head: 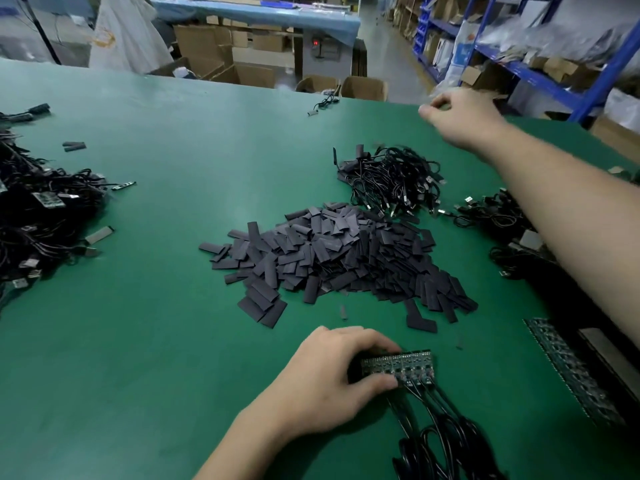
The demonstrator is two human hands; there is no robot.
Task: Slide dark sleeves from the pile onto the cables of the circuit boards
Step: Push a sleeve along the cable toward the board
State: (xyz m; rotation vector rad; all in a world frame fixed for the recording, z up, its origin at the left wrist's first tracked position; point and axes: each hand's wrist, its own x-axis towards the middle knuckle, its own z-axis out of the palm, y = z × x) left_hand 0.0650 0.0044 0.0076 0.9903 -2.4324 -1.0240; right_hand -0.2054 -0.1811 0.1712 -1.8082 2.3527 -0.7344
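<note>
A big pile of flat dark sleeves (343,258) lies in the middle of the green table (173,341). Near the front edge my left hand (332,379) grips a row of small circuit boards (401,368), whose black cables (446,434) trail toward me. My right hand (460,116) is raised far out over the table's back right, blurred, fingers curled; whether it holds anything is unclear. A tangle of black cables with plugs (394,181) sits just behind the sleeve pile.
A large heap of cabled boards (41,216) covers the left side. More cables (498,216) and strips of boards (571,368) lie at the right. A loose cable (323,103) rests near the far edge. Cartons and blue shelving stand beyond.
</note>
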